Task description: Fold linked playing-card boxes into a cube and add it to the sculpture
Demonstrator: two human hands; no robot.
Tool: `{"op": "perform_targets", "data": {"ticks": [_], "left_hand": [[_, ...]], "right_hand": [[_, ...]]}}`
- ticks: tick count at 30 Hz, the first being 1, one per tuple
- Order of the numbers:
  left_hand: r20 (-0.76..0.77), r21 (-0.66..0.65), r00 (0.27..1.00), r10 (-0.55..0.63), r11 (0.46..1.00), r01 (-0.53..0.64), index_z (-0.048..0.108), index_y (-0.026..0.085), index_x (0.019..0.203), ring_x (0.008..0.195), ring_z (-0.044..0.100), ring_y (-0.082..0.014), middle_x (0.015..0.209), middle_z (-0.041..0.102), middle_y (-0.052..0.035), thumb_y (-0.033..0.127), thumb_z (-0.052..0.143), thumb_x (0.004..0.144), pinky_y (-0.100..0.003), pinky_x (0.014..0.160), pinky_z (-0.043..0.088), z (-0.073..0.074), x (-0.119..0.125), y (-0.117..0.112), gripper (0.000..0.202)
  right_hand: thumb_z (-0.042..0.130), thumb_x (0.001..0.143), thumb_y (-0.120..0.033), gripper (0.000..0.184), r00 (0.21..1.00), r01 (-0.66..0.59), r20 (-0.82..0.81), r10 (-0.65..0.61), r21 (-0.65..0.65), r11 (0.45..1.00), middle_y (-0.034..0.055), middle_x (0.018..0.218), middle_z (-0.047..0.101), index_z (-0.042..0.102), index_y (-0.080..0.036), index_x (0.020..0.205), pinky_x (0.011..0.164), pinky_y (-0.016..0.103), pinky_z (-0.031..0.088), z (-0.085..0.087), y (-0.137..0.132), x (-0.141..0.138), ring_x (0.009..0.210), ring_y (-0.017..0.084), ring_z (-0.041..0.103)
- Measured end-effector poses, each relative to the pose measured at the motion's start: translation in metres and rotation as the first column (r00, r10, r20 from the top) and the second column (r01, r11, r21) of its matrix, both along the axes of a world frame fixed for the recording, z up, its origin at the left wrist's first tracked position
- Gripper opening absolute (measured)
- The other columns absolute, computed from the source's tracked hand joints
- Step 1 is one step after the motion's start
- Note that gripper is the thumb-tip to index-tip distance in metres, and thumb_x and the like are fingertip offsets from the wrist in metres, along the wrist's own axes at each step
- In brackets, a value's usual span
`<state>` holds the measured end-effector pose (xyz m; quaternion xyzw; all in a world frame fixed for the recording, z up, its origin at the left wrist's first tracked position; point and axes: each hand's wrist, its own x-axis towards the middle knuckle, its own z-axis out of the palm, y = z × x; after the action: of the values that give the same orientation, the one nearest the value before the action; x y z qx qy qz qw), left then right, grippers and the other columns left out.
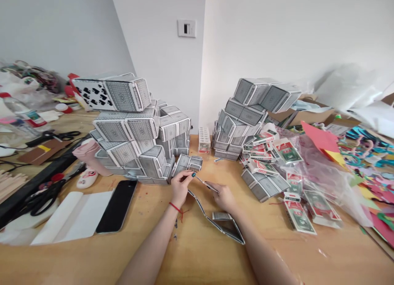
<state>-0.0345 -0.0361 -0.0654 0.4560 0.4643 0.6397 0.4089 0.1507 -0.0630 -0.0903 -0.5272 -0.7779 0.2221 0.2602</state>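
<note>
The fingers of the left hand (181, 185) pinch the upper end of a chain of playing cards (215, 219), thumb and forefinger closed on the top card just below a small card block (188, 163); holding it by the edge seems to keep the joined cards taut and off the wood. The right hand (224, 198) grips the next card along, fingers curled over its edge, so that the fold between the two cards stays open between the hands. From there the chain runs down in a zigzag and its lower end rests on the table (197, 252) between the forearms; I count about four linked cards, though the folds hide the exact number. A red string circles the left wrist. Outward stand two heaps of grey card blocks: the left stack (129, 125), piled against the wall corner for support, and the right stack (246, 117), leaning the same way. Beside the right stack lie loose card packs (295, 211), roughly a dozen. One black phone (117, 206) lies left of the hands, and two pairs of scissors (43, 197) further left.
</note>
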Motion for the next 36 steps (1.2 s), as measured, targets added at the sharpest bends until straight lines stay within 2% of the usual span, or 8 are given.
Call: {"op": "perform_targets", "data": {"ticks": [17, 20, 22, 24, 27, 29, 32, 36], "left_hand": [[-0.017, -0.009, 0.997, -0.074, 0.997, 0.074, 0.070, 0.017, 0.069, 0.079, 0.066, -0.0195, 0.079, 0.072, -0.0058, 0.026, 0.070, 0.065, -0.034, 0.078, 0.050, 0.004, 0.008, -0.005, 0.010], [-0.021, -0.016, 0.998, -0.055, 0.998, 0.055, 0.070, 0.017, 0.068, 0.078, 0.065, -0.0196, 0.078, 0.071, -0.0057, 0.027, 0.070, 0.064, -0.034, 0.077, 0.050, 0.003, 0.006, -0.004, 0.011], [-0.017, -0.020, 1.000, -0.025, 0.999, 0.025, 0.069, 0.017, 0.070, 0.077, 0.065, -0.0191, 0.077, 0.070, -0.0052, 0.028, 0.070, 0.064, -0.033, 0.076, 0.050, 0.002, 0.005, -0.002, 0.013], [-0.009, -0.023, 1.000, 0.013, 1.000, -0.013, 0.069, 0.017, 0.072, 0.077, 0.064, -0.0184, 0.076, 0.069, -0.0046, 0.028, 0.070, 0.064, -0.032, 0.076, 0.049, 0.001, 0.004, -0.001, 0.014], [-0.001, -0.029, 0.999, 0.040, 0.999, -0.040, 0.068, 0.017, 0.073, 0.075, 0.063, -0.0179, 0.075, 0.069, -0.0043, 0.029, 0.069, 0.064, -0.031, 0.073, 0.049, 0.000, 0.004, 0.000, 0.015], [0.002, -0.034, 0.999, 0.034, 0.999, -0.034, 0.068, 0.017, 0.072, 0.073, 0.063, -0.0176, 0.074, 0.069, -0.0042, 0.030, 0.069, 0.064, -0.030, 0.071, 0.049, 0.000, 0.005, -0.001, 0.016], [0.005, -0.043, 1.000, 0.018, 0.999, -0.017, 0.067, 0.017, 0.071, 0.071, 0.063, -0.0170, 0.073, 0.068, -0.0037, 0.030, 0.069, 0.064, -0.029, 0.069, 0.049, 0.000, 0.007, -0.002, 0.016], [0.009, -0.054, 1.000, -0.018, 0.998, 0.018, 0.067, 0.016, 0.073, 0.073, 0.063, -0.0168, 0.075, 0.069, -0.0041, 0.029, 0.069, 0.065, -0.029, 0.070, 0.049, 0.003, 0.009, -0.005, 0.015]], "right_hand": [[0.042, 0.081, -0.010, 0.041, 0.998, 0.005, -0.064, -0.005, -0.012, 1.000, 0.0062, 0.106, 0.070, 0.060, -0.021, 0.117, 0.079, 0.029, 0.051, 0.007, 0.000, -0.007, 0.087, 0.019, 0.068], [0.042, 0.081, -0.011, 0.039, 0.993, 0.007, -0.118, -0.013, -0.045, 0.999, 0.0043, 0.096, 0.072, 0.060, -0.021, 0.114, 0.071, 0.027, 0.052, 0.010, 0.000, -0.006, 0.077, 0.017, 0.068], [0.043, 0.084, -0.017, 0.033, 0.984, 0.032, -0.175, -0.045, -0.074, 0.997, 0.0037, 0.086, 0.072, 0.059, -0.020, 0.113, 0.064, 0.026, 0.052, 0.012, 0.001, -0.004, 0.066, 0.015, 0.066], [0.047, 0.085, -0.025, 0.027, 0.966, 0.084, -0.240, -0.095, -0.054, 0.995, 0.0044, 0.086, 0.071, 0.061, -0.019, 0.107, 0.062, 0.026, 0.051, 0.013, 0.003, 0.000, 0.062, 0.015, 0.064], [0.047, 0.086, -0.030, 0.023, 0.919, 0.168, -0.369, -0.139, 0.047, 0.985, 0.0073, 0.095, 0.069, 0.065, -0.020, 0.096, 0.065, 0.028, 0.051, 0.015, 0.006, 0.005, 0.075, 0.017, 0.064], [0.045, 0.087, -0.030, 0.025, 0.891, 0.199, -0.432, -0.143, 0.089, 0.976, 0.0078, 0.093, 0.069, 0.067, -0.020, 0.092, 0.070, 0.030, 0.050, 0.015, 0.008, 0.006, 0.082, 0.018, 0.063], [0.045, 0.087, -0.030, 0.025, 0.880, 0.217, -0.448, -0.159, 0.081, 0.973, 0.0067, 0.082, 0.069, 0.068, -0.020, 0.087, 0.073, 0.031, 0.050, 0.013, 0.008, 0.006, 0.079, 0.019, 0.062], [0.046, 0.085, -0.031, 0.024, 0.874, 0.257, -0.442, -0.201, 0.069, 0.964, 0.0064, 0.080, 0.069, 0.067, -0.019, 0.083, 0.069, 0.029, 0.049, 0.010, 0.007, 0.005, 0.074, 0.018, 0.062]]}}
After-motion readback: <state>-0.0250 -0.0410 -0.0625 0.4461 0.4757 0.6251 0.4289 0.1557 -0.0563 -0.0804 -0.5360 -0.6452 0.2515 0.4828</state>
